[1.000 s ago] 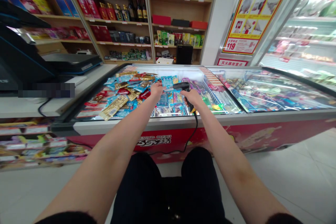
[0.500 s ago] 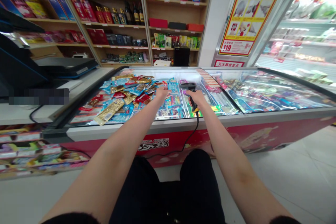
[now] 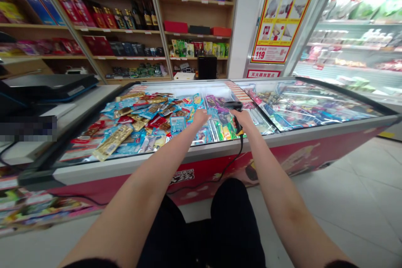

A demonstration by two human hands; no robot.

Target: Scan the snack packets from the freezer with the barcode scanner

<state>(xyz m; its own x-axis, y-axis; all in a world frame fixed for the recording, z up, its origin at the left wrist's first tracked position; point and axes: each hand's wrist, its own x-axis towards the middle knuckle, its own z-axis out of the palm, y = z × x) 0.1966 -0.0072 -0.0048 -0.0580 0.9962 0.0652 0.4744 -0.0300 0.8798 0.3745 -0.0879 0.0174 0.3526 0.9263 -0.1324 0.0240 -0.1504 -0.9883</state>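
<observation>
The black handheld scanner with a yellow-tipped grip [image 3: 234, 104] is up over the open part of the chest freezer with a grey rim [image 3: 88, 170] — and it has just shifted right along with the left hand, both now further from the heaped packets. That puts the handwork beside the white wire basket divider [image 3: 213, 135], with the scanner above the purple plastic packets [image 3: 216, 102].

The scanner looks dark and slim, its head roughly level, grip hanging down, black flexible cable [image 3: 240, 147] trailing over the front. The right hand [image 3: 241, 118] has its fingers clamped around that grip. Just beside it, the left hand [image 3: 201, 117] has its fingertips near a pale blue packet [image 3: 213, 113] — too blurred to tell whether they pinch it.

Lower right of the divider sit green-and-yellow plastic packets [image 3: 224, 131]; out left, a long shiny gold packet [image 3: 113, 142] lies at the pile's near edge. Behind the freezer rise tall wooden shelves [image 3: 201, 12], next to a red-and-yellow paper poster [image 3: 276, 16].
</observation>
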